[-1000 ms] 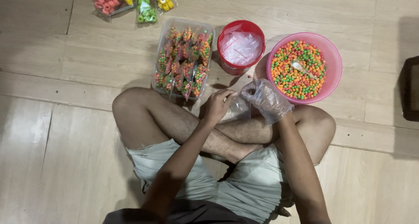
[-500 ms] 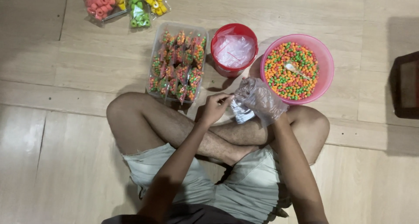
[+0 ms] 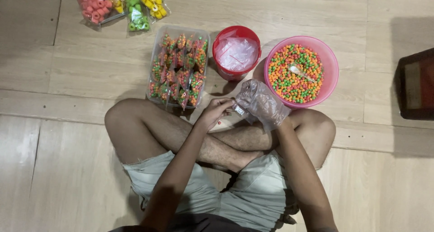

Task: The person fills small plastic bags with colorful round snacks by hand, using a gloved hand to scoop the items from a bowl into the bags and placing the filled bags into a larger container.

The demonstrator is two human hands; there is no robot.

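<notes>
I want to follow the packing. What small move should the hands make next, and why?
Probably open the small clear plastic bag, pinched between the bare left hand and gloved right hand: it looks empty, and the pink bowl of coloured candy balls is beside them.

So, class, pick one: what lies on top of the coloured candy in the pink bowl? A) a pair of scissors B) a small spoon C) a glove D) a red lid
B: a small pale spoon rests on the candy balls inside the pink bowl.
</notes>
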